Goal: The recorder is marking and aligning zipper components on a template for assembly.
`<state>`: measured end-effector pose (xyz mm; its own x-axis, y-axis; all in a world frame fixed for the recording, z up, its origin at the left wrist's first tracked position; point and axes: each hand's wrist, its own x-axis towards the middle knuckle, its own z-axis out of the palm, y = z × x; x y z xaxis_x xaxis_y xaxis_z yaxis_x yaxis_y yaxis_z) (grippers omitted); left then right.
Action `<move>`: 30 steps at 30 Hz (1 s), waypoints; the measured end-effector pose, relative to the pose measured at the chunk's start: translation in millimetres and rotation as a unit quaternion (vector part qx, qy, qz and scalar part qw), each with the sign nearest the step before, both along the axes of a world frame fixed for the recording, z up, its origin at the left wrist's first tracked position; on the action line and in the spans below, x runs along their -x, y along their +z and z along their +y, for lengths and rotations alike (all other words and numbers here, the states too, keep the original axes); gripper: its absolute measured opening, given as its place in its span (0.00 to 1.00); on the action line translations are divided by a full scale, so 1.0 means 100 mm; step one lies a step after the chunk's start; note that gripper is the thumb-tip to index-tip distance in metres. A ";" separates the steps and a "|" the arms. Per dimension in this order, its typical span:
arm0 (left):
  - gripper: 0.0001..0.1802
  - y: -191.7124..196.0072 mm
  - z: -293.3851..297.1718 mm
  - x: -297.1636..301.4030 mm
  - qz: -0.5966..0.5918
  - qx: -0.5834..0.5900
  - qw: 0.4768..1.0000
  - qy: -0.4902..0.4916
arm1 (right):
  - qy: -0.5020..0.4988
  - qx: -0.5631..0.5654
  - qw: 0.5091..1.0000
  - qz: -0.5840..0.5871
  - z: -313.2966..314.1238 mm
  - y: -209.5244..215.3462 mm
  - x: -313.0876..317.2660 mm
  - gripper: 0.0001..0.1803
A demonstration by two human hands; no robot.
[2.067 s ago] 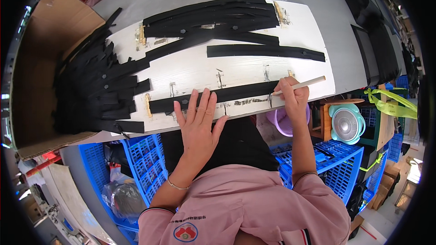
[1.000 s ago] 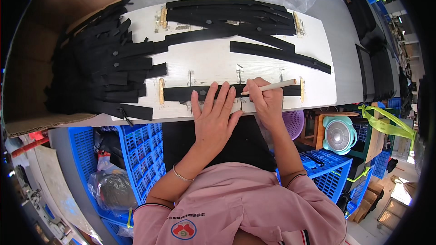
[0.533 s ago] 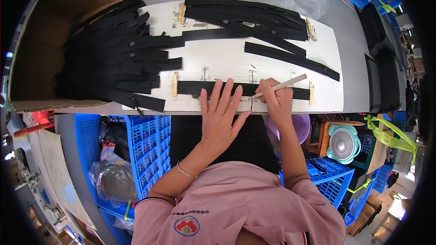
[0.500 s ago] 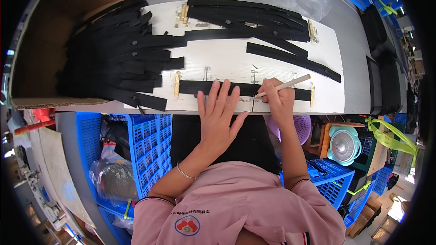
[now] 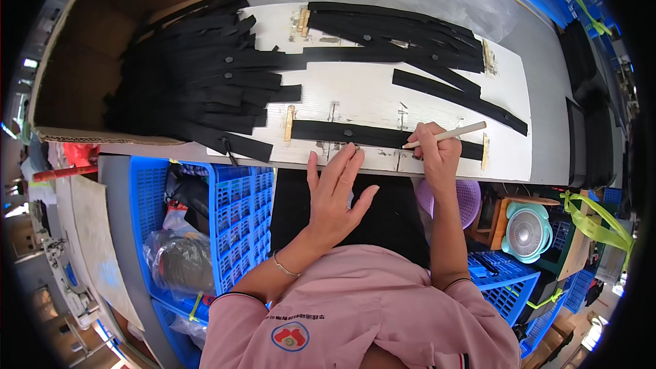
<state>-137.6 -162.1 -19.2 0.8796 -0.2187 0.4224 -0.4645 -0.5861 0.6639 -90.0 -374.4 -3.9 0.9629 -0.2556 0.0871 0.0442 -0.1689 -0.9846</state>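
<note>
On a white board (image 5: 362,96), a black zipper-like strip (image 5: 383,136) lies straight between a tan stop (image 5: 289,123) at its left end and another tan stop (image 5: 486,151) at its right. A dark round spot shows on the strip. My right hand (image 5: 441,157) grips a pale pencil (image 5: 463,130), its tip at the strip's near edge beside a dark line drawn on the board. My left hand (image 5: 335,195) holds nothing; its fingers are spread at the board's front edge, the fingertips close to the strip's near side.
A large heap of black strips (image 5: 184,82) spills from a cardboard box (image 5: 75,68) at the left. More strips (image 5: 410,34) lie across the board's far side, and one loose strip (image 5: 465,100) slants at the right. Blue crates (image 5: 239,212) and a turquoise fan (image 5: 526,232) stand below the table.
My left hand has drawn back toward me off the strip, uncovering the dark spot. The pencil tip stays near the strip's near edge. The whole view has shifted slightly.
</note>
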 end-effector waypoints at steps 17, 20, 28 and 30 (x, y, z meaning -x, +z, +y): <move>0.31 -0.05 0.46 -0.27 0.033 -0.121 0.991 0.051 | -0.019 -0.009 0.999 0.028 0.27 0.24 -0.05 0.16; 0.31 -0.06 0.45 -0.28 0.025 -0.129 0.990 0.053 | 0.017 0.026 0.999 -0.040 0.58 0.26 -0.18 0.14; 0.29 -0.01 0.41 -0.31 0.009 -0.145 0.987 0.071 | 0.083 0.124 0.984 -0.098 0.94 -0.01 -0.46 0.11; 0.28 -0.02 0.40 -0.33 0.003 -0.142 0.987 0.078 | 0.076 0.119 0.985 -0.096 0.96 0.00 -0.46 0.11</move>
<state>-104.9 -121.8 -20.9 0.9144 -0.1895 0.3578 -0.3504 -0.8132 0.4647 -44.1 -278.3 -4.3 0.9481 -0.0601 0.3121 0.2692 -0.3702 -0.8891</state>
